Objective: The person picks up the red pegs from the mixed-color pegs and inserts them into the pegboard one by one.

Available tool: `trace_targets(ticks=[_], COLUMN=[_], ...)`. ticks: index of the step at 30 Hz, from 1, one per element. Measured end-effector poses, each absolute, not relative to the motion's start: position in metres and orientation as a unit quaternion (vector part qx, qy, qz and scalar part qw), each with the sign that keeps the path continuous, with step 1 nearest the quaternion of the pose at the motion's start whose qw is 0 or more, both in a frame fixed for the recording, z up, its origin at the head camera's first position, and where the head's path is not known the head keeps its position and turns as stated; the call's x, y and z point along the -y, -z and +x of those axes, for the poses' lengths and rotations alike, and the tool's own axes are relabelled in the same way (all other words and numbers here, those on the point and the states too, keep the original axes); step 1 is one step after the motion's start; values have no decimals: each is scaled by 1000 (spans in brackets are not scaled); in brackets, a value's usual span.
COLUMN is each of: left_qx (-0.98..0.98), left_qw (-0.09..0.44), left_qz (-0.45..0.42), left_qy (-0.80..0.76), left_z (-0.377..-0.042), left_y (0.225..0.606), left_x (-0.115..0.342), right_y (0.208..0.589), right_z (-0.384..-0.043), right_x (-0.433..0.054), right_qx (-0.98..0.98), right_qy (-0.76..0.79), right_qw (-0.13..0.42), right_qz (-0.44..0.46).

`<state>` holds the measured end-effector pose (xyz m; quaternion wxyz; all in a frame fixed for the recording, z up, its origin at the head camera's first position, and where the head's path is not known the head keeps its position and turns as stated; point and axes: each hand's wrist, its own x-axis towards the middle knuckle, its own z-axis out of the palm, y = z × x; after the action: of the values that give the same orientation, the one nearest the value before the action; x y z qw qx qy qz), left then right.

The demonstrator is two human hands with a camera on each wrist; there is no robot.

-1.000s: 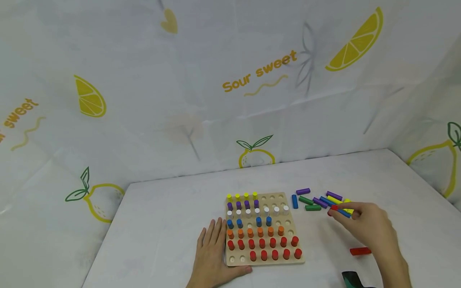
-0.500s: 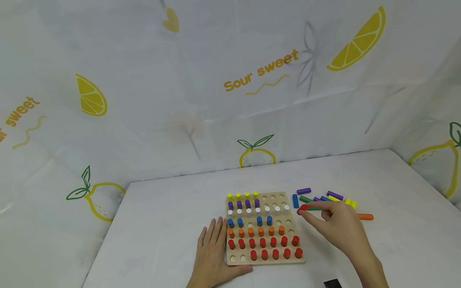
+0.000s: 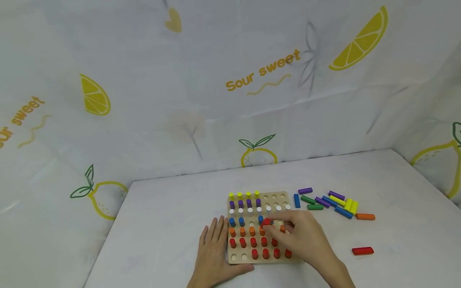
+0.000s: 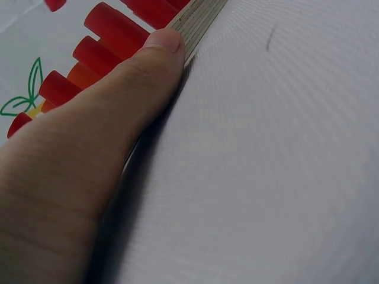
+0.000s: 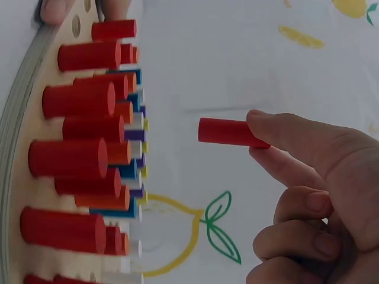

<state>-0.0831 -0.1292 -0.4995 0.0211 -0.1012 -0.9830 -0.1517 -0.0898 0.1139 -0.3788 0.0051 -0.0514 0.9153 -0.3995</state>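
A wooden pegboard (image 3: pixel 248 261) lies on the table with rows of upright yellow, purple, white, blue, orange and red pegs. My left hand (image 3: pixel 213 252) rests flat at its left side, fingers straight along the edge and thumb by the front edge. In the left wrist view the thumb (image 4: pixel 127 89) lies against the board's edge beside red pegs. Between thumb and index finger my right hand (image 3: pixel 306 236) pinches a red peg (image 5: pixel 228 131), held above the board over the blue and orange rows. Two holes at the left of the front row hold no pegs.
Several loose pegs lie right of the board: purple, green, blue, yellow, and an orange peg (image 3: pixel 365 217). A loose red peg (image 3: pixel 363 251) lies nearer the front right. Behind the table (image 3: pixel 165 224) hangs a white cloth (image 3: pixel 173 80) with lemon prints.
My right hand has carried the red peg leftward from the loose pegs to above the board. The left hand stays at the board's edge.
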Motion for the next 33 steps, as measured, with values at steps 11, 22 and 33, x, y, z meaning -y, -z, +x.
trace_targets(ticks=[11,22,33], left_qx=[978,980,983], left_qw=[38,44,55], left_qz=[-115,-119,-119], left_qy=[170,153,127], left_z=[-83,-84,-82], left_y=[499,499,501], left_x=[129,129,132], right_y=[397,408,415], right_z=[-86,-87,-87], right_x=[-76,-70,-65], right_qx=[-893,-911,-924], right_qy=[417,364,328], right_qw=[40,79,94], right_qz=[-167,-176,-173])
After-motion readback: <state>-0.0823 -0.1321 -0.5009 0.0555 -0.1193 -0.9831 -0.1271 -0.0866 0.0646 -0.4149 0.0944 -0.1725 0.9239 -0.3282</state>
